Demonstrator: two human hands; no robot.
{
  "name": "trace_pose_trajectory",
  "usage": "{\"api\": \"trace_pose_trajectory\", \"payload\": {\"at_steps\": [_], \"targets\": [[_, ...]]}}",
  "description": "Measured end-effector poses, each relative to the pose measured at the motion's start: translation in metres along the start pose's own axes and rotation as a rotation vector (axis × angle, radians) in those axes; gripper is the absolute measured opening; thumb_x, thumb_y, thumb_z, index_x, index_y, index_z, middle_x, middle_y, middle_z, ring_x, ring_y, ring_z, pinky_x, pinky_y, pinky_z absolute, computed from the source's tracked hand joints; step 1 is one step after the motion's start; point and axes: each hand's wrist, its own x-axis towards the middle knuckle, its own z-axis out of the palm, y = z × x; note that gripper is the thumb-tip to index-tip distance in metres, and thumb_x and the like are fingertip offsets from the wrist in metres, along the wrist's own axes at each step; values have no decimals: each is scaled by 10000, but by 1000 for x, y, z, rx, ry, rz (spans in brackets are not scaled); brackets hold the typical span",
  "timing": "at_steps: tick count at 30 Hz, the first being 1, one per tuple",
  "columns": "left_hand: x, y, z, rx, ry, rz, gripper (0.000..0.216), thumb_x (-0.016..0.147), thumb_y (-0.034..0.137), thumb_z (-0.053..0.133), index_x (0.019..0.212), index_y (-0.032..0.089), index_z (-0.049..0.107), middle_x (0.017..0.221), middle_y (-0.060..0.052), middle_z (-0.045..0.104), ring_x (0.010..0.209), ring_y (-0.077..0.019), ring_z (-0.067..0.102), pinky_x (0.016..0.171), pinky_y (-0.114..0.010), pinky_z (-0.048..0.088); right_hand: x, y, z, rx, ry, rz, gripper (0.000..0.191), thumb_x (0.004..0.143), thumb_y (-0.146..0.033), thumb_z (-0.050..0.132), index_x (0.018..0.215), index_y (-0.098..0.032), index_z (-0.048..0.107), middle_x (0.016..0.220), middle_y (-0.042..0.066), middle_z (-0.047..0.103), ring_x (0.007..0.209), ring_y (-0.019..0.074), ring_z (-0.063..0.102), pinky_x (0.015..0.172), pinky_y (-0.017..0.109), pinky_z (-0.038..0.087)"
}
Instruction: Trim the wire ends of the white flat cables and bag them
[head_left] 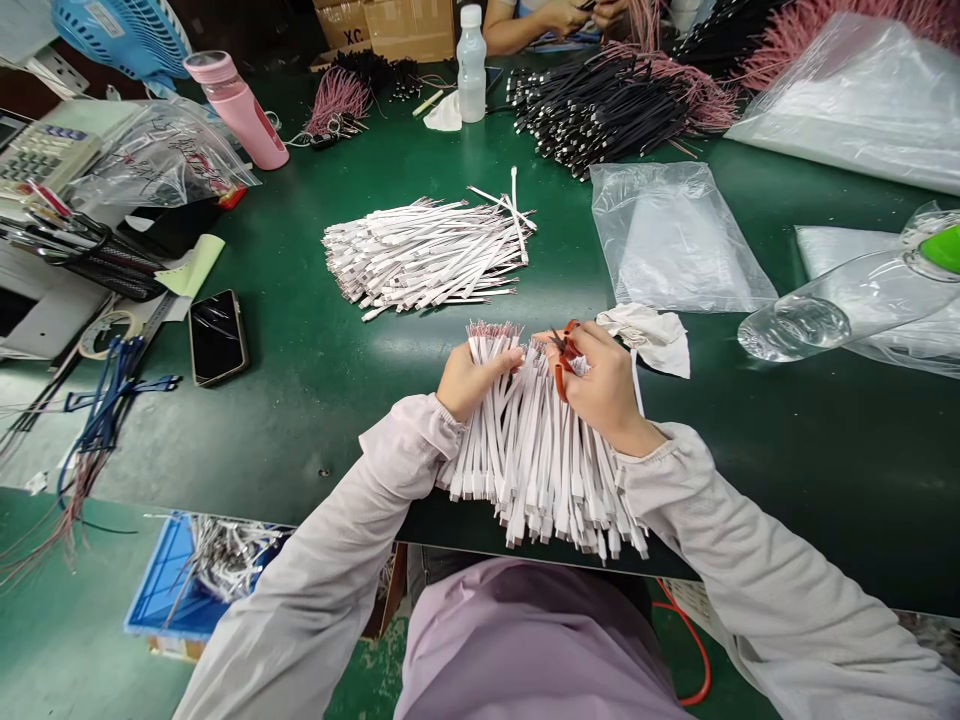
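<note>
My left hand (476,380) grips the top of a thick bundle of white flat cables (532,470), whose connector ends hang over the table edge toward me. My right hand (604,385) holds small orange-handled snips (564,358) with their tips among the bared wire ends at the top of the bundle. A white cloth (649,338) lies just beyond my right hand. Ahead of my hands sits a loose pile of similar white cables (427,255), apart from the bundle.
On the green workbench (315,400) lie a black phone (217,337), plastic bags (675,240), a clear bottle (840,300) on its side and a heap of black cables (600,115). A co-worker's hands (570,14) show at the far side. A blue tray (187,575) sits below the bench edge on the left.
</note>
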Motion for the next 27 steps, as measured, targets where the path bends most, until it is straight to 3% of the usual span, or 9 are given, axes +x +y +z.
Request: {"api": "trace_pose_trajectory", "payload": {"at_steps": [5, 9, 12, 17, 23, 27], "targets": [[-1, 3, 1, 5, 0, -9, 357, 756, 440, 693, 587, 164, 543, 598, -3, 562, 587, -122, 502, 619, -266, 409, 2, -5, 0, 80, -25, -18, 306, 861, -202, 535, 1130, -195, 681, 811, 49, 603, 695, 192, 550, 671, 323, 465], [-1, 2, 0, 37, -36, 25, 377, 737, 446, 714, 573, 164, 523, 567, 10, 534, 557, -109, 470, 586, -257, 380, 3, -5, 1, 91, -32, -42, 265, 851, -198, 537, 1062, -195, 697, 795, 44, 591, 704, 192, 557, 649, 310, 457], [0, 0, 0, 24, -33, 5, 342, 718, 438, 734, 605, 153, 582, 586, -4, 576, 571, -121, 502, 590, -261, 394, 2, -1, 2, 46, 5, -2, 193, 846, -201, 538, 944, -178, 702, 775, 60, 600, 699, 206, 556, 642, 325, 451], [2, -3, -2, -51, -20, -53, 361, 642, 407, 802, 856, 127, 727, 868, -86, 724, 794, -201, 635, 719, -293, 472, 1, 0, 1, 22, 40, 37, 185, 851, -206, 539, 933, -163, 700, 831, 89, 641, 740, 221, 586, 689, 344, 469], [2, 0, -2, -76, 25, -86, 303, 627, 386, 805, 747, 132, 693, 719, -50, 691, 699, -172, 614, 715, -299, 480, -1, -4, 1, 57, -48, -61, 286, 875, -225, 531, 1106, -186, 696, 780, 53, 609, 715, 203, 579, 664, 316, 474], [1, 2, -2, -100, 13, -96, 290, 620, 374, 805, 720, 135, 675, 712, -43, 683, 678, -160, 602, 697, -291, 475, -2, -4, 1, 72, -56, -35, 316, 875, -227, 533, 1148, -184, 686, 783, 48, 603, 705, 198, 568, 666, 314, 468]]}}
